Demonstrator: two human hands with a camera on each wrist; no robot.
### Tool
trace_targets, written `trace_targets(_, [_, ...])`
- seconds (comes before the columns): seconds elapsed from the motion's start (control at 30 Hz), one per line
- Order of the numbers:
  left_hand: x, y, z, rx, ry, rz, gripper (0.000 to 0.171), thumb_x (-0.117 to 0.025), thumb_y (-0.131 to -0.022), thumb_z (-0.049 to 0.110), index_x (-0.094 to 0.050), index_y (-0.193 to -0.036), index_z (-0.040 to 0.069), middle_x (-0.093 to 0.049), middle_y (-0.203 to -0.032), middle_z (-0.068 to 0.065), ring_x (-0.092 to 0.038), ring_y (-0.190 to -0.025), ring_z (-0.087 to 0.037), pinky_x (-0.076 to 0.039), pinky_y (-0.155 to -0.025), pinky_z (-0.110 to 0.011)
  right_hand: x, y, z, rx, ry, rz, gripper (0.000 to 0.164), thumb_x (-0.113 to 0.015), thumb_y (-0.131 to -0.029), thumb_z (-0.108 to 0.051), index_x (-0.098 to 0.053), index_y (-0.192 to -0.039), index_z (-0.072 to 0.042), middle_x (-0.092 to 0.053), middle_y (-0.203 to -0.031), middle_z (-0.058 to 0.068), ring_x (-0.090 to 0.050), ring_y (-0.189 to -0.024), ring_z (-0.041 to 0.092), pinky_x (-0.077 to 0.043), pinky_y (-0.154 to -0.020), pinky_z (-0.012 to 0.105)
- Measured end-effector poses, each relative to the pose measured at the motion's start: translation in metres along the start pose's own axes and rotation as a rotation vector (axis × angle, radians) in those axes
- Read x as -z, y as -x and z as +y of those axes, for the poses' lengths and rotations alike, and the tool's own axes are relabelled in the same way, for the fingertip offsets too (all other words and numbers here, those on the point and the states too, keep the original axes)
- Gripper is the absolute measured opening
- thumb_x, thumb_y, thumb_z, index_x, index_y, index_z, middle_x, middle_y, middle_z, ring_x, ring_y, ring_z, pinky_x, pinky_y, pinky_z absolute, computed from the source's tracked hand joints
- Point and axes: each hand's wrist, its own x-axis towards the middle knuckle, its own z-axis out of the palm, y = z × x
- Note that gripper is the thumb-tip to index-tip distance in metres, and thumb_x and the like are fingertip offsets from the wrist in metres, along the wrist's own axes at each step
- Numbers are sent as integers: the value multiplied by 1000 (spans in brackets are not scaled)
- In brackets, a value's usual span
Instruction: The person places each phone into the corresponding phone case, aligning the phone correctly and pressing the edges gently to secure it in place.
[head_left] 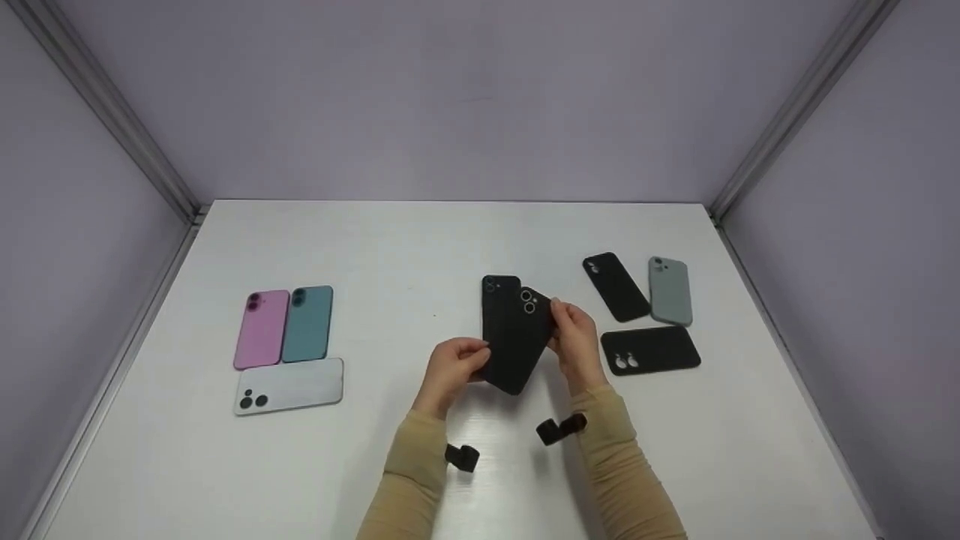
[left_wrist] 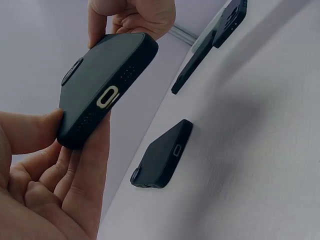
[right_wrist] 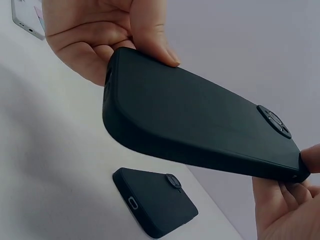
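Both hands hold a black phone case (head_left: 521, 349) above the table, its back with ringed camera openings facing up. My left hand (head_left: 452, 367) pinches its lower left edge between thumb and fingers. The right hand (head_left: 576, 345) grips the opposite edge near the camera end. In the left wrist view, the bottom end shows a pale-edged port opening and small speaker holes. I cannot tell whether a phone sits inside it. Another black phone case (right_wrist: 160, 202) lies on the table just beyond, partly hidden behind the held one in the head view.
On the left lie a pink phone (head_left: 261, 330), a teal phone (head_left: 307, 326) and a white phone (head_left: 300, 384). To the right are two black cases, one slanted (head_left: 619, 289) and one sideways (head_left: 652, 350), beside a grey-green one (head_left: 670, 292). Walls enclose the white table (head_left: 405, 247).
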Motion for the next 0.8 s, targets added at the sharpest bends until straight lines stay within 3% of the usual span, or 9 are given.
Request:
trace_targets(0.23, [-7, 4, 2, 42, 67, 40, 24, -67, -93, 3, -66, -113, -10, -71, -97, -14, -67, -82, -18, -57, -71, -31, 1, 0, -1, -3, -44, -42, 24, -53, -104, -19, -59, -91, 0, -58, -73, 1, -55, -60, 9, -47, -53, 19])
trace_targets(0.4, [-12, 1, -5, 64, 97, 107, 26, -67, -94, 6, -67, -116, -8, -71, -101, -15, -67, -84, -19, -57, -69, -30, -1, 3, -2, 6, -78, -121, 27, -48, -106, -18, -59, -111, 5, -66, -89, 5, -65, -79, 13, -54, -68, 24])
trace_targets(0.8, [-25, -1, 0, 52, 255, 273, 27, -65, -95, 6, -65, -118, -9, -68, -110, -19, -66, -91, -21, -57, -75, -32, 1, 16, 13, -23, 144, -243, 37, -53, -103, -17, -53, -130, 8, -62, -109, 14, -60, -94, 21, -52, -81, 31])
